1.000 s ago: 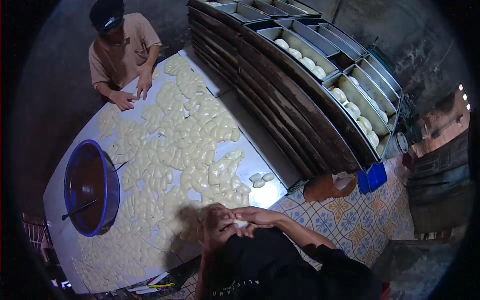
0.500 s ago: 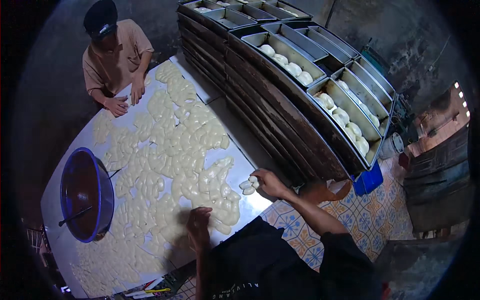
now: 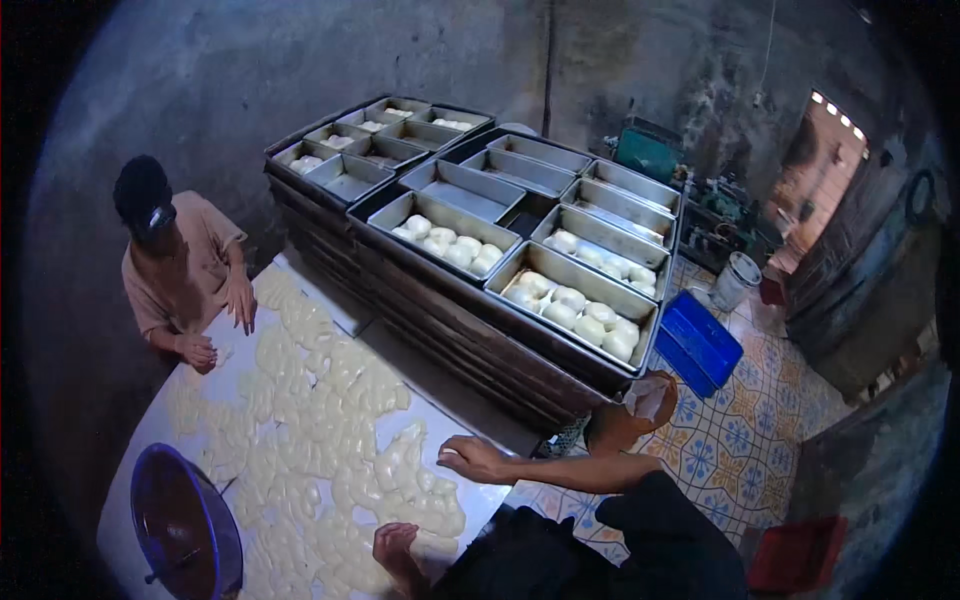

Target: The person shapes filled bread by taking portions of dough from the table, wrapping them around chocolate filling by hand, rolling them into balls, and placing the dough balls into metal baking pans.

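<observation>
Flattened pieces of pale, glossy dough (image 3: 345, 415) cover much of the white tabletop (image 3: 405, 432). At the table's right edge my right hand (image 3: 475, 459) is closed over a small piece of white dough, of which only a bit shows by the fingertips. My left hand (image 3: 397, 546) is held over the near edge of the dough sheet, its fingers curled in. Whatever it may hold is hidden.
Stacked dark trays (image 3: 460, 335) carry metal loaf tins (image 3: 455, 190), some with dough balls (image 3: 595, 322). A purple basin (image 3: 225, 525) stands at the left. Across the table a co-worker (image 3: 190, 265) has both hands near the dough. Blue crates (image 3: 700, 342) lie on the tiled floor.
The view has swung up and right, showing more tins and floor. My right hand now covers the small dough pieces that showed beside its fingers. The co-worker's hands have moved apart.
</observation>
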The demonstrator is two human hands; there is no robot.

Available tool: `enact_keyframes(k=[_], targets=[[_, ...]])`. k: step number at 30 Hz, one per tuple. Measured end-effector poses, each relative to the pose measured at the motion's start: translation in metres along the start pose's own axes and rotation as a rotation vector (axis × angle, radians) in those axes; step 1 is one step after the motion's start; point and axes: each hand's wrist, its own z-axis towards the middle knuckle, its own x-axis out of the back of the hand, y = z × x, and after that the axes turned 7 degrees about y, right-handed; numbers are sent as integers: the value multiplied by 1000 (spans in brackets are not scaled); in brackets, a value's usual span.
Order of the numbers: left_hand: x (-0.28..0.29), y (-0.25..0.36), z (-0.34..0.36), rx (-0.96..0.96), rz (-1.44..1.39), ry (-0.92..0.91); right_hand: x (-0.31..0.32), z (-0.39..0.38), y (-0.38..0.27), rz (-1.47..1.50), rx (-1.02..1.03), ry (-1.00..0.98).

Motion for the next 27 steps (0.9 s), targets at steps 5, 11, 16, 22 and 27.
enact_keyframes(k=[5, 11, 16, 22, 27], targets=[[42, -50, 28, -623, 380, -271, 55, -27, -99, 1716, -964, -617], [-17, 5, 10, 131, -163, -301, 271, 11, -226, 758, -161, -422], [-32, 30, 26, 177, -45, -236, 395, 112, -219, 103, 17, 66], [-31, 37, 12, -6, -63, -186, 490, 170, -68, -315, -416, 88], [-17, 13, 8, 167, -126, -19, 487, 166, 5, -362, -284, 243]])
